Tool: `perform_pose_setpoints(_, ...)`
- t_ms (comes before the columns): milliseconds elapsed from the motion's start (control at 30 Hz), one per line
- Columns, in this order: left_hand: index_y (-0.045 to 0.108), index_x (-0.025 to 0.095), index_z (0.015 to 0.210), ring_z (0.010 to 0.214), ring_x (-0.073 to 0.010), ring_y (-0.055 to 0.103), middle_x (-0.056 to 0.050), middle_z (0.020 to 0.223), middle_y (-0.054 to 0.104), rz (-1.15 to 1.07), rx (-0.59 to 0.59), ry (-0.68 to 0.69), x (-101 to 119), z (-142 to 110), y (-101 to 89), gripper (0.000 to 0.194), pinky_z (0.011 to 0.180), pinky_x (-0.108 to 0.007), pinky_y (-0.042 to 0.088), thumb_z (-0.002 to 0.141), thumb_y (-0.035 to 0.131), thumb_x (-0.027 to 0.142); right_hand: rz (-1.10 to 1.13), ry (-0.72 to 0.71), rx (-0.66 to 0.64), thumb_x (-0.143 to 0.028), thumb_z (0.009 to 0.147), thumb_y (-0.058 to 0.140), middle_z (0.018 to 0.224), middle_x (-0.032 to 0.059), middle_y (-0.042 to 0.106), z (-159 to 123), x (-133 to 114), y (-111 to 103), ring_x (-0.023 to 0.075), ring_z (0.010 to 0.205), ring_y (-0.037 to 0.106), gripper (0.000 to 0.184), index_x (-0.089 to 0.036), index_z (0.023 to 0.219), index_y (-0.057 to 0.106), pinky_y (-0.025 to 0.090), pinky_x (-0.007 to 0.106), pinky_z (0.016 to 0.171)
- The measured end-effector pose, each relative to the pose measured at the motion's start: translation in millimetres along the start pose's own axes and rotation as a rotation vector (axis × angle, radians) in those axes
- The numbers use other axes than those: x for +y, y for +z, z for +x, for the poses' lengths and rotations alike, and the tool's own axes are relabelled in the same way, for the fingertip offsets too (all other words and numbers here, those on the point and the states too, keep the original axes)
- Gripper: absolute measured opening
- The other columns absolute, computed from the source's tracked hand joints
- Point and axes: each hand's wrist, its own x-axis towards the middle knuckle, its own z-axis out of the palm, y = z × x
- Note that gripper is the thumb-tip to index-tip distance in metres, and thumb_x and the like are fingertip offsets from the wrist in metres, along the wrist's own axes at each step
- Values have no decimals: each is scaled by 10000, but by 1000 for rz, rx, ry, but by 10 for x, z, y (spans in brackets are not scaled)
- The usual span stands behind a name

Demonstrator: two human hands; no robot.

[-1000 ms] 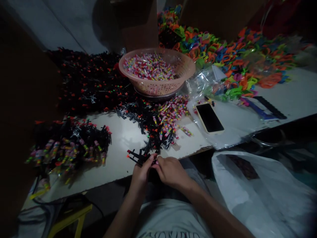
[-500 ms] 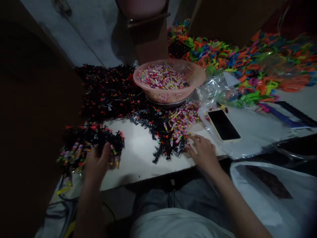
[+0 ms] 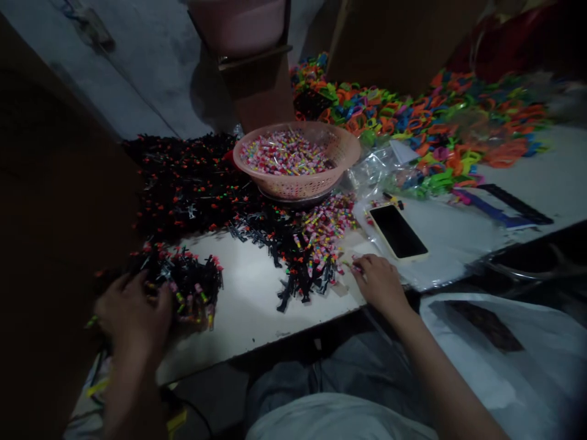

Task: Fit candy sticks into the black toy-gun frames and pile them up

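My left hand (image 3: pixel 132 315) rests with fingers spread on a heap of black toy guns with candy rolls attached (image 3: pixel 183 281) at the table's left front. My right hand (image 3: pixel 378 282) lies on the white table (image 3: pixel 250 299) beside a pile of loose black toy guns (image 3: pixel 298 263) mixed with small wrapped candy rolls (image 3: pixel 325 223). Its fingers curl near a candy roll; whether they grip it I cannot make out. A pink basket (image 3: pixel 298 177) full of candy rolls stands behind that pile.
A large heap of black toy guns (image 3: pixel 183 177) covers the back left. Bright plastic toys (image 3: pixel 435 128) are piled at the back right. A phone (image 3: pixel 398 231) lies on clear plastic bags. A white plastic bag (image 3: pixel 509 354) hangs at the right. A brown box (image 3: pixel 257 79) stands behind the basket.
My hands parted from in front of me. The left hand went to the assembled heap at the left and lost the toy gun; the right reached to the candy pile.
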Motion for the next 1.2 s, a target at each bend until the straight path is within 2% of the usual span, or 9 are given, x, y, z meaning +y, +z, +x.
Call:
perform_pose_setpoints(67, 597, 175, 1090, 1134, -332, 500, -144, 1156, 588, -157, -80, 237, 320, -290, 218, 399, 975, -505, 368, 794, 510, 428, 10, 6, -3, -288, 892, 523, 993, 109, 605, 6, 1, 17, 271, 956, 526, 185, -169, 1001, 613, 380, 381, 778)
perform_pose_setpoints(133, 603, 190, 1110, 1148, -314, 496, -147, 1202, 568, -327, -156, 325, 639, -539, 471, 375, 992, -483, 356, 810, 512, 395, 47, 15, 9, -332, 878, 546, 969, 100, 599, 1, -1, 47, 275, 942, 528, 199, -174, 988, 593, 387, 385, 773)
perform_pose_setpoints(233, 613, 170, 1111, 1149, -303, 493, -163, 1208, 567, -560, -310, 226, 1016, -680, 843, 356, 1000, -455, 353, 820, 514, 350, 189, -11, 73, -332, 876, 535, 962, 104, 572, -17, -18, 79, 271, 934, 528, 203, -165, 991, 552, 412, 392, 790)
perform_pose_setpoints(333, 610, 146, 1116, 1045, -286, 552, -166, 1113, 612, -692, -388, 90, 1274, -583, 1126, 385, 959, -430, 385, 796, 557, 354, 427, -69, 185, -261, 901, 450, 946, 111, 543, -40, -90, 44, 253, 930, 526, 148, -162, 988, 518, 434, 397, 822)
perform_pose_setpoints(500, 593, 160, 1147, 807, -215, 605, -69, 838, 645, -802, -414, -15, 1510, -417, 1313, 495, 792, -350, 449, 675, 695, 273, 746, -116, 183, -265, 918, 449, 910, 71, 554, -113, -341, -152, 197, 828, 538, 163, -179, 1008, 554, 466, 338, 738)
perform_pose_setpoints(700, 675, 140, 822, 679, -182, 600, -44, 712, 651, -995, -523, -141, 1322, -482, 1087, 296, 688, -313, 464, 643, 714, 373, 996, -33, 81, -344, 854, 582, 724, -6, 540, -248, -579, -237, 135, 638, 512, 152, -197, 888, 592, 434, 254, 587)
perform_pose_setpoints(833, 655, 125, 870, 731, -178, 641, -71, 821, 693, -1203, -583, -310, 1220, -683, 756, 440, 746, -336, 506, 625, 713, 486, 1243, 71, -33, -383, 818, 617, 660, -37, 538, -323, -773, -206, 105, 576, 506, 212, -201, 808, 509, 419, 211, 521)
perform_pose_setpoints(1000, 669, 127, 819, 766, -202, 664, -71, 790, 711, -1539, -725, -550, 1324, -1057, 376, 429, 785, -363, 524, 495, 841, 350, 1344, -31, -140, -350, 840, 595, 793, -8, 578, -404, -1004, -263, 123, 719, 569, 187, -207, 929, 514, 482, 237, 639)
perform_pose_setpoints(1200, 677, 138, 797, 729, -187, 657, -43, 743, 716, -1625, -694, -651, 1474, -1328, 223, 392, 771, -357, 518, 494, 850, 317, 1182, -173, -136, -255, 906, 496, 916, 29, 645, -508, -1076, -392, 149, 850, 611, 114, -207, 993, 553, 487, 267, 747)
